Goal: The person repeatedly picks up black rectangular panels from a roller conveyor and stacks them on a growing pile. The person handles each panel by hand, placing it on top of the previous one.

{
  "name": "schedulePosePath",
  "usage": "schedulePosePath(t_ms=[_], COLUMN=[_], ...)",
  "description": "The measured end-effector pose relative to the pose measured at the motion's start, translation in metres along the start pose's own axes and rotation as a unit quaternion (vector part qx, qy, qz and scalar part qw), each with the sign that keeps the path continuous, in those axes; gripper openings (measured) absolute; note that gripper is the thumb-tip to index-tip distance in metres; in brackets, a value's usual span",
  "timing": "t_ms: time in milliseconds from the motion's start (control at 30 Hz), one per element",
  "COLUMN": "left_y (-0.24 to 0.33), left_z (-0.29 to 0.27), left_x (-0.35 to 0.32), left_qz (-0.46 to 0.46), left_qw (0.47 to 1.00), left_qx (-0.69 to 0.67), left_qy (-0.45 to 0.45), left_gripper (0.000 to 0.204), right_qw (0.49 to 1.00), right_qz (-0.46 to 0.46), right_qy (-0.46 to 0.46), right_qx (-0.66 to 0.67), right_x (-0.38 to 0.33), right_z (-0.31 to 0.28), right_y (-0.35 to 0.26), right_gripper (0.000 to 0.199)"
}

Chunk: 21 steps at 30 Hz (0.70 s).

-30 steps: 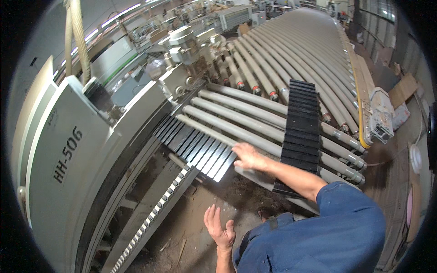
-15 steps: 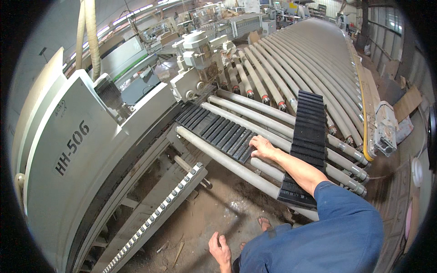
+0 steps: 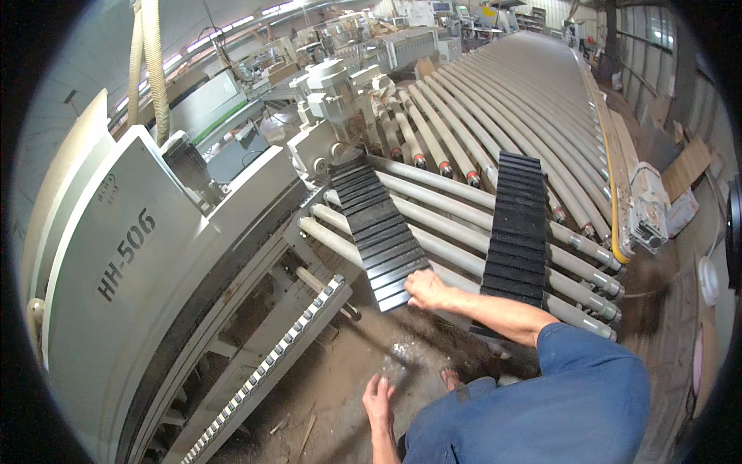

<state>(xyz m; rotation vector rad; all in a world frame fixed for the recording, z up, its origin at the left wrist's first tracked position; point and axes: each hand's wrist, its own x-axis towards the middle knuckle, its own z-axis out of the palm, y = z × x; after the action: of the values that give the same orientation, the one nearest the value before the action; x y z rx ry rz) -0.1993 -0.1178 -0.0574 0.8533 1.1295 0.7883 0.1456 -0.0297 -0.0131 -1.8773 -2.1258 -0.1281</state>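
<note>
A long black ribbed piece, like narrow dark slats side by side, lies across the grey rollers. My right hand grips the right corner of its near end, with the fingers curled over the edge. That near end sticks out past the front roller, above the floor. Farther right, a second black ribbed piece rests across the rollers, its near part passing behind my right forearm. Low in front of my body hangs my left hand, holding nothing, fingers apart and loosely bent.
A large pale machine with a toothed strip along its lower frame stands on the left. The roller conveyor stretches away to the far right. A motor unit sits at the rollers' far left. A yellow hose edges the conveyor.
The left black ribbed piece has turned: its near end swung left and toward me, its far end shifted right. My right hand moved along with that near end. My left hand rose slightly.
</note>
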Motion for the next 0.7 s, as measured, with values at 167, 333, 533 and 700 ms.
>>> schedulePosePath(t_ms=[167, 333, 533, 700], left_y=[-0.006, -0.022, 0.052, 0.083], left_z=[0.018, 0.033, 0.066, 0.080], left_x=[0.025, 0.025, -0.054, -0.068], left_qz=[-0.072, -0.131, 0.130, 0.321], left_qw=[0.937, 0.908, 0.983, 0.916], left_qx=[-0.308, -0.350, -0.093, 0.166], left_qy=[-0.151, -0.190, -0.088, -0.174], left_gripper=[0.049, 0.023, 0.042, 0.047], right_qw=[0.994, 0.948, 0.910, 0.664], right_qz=[-0.030, 0.057, 0.196, 0.320], right_qy=[-0.003, -0.100, 0.187, 0.160], right_qx=[0.105, 0.297, 0.315, 0.656], right_x=[-0.049, -0.102, -0.066, -0.036], right_z=[-0.007, -0.036, -0.062, -0.105], right_y=[-0.105, -0.160, -0.122, -0.071], right_gripper=[0.031, 0.028, 0.074, 0.095])
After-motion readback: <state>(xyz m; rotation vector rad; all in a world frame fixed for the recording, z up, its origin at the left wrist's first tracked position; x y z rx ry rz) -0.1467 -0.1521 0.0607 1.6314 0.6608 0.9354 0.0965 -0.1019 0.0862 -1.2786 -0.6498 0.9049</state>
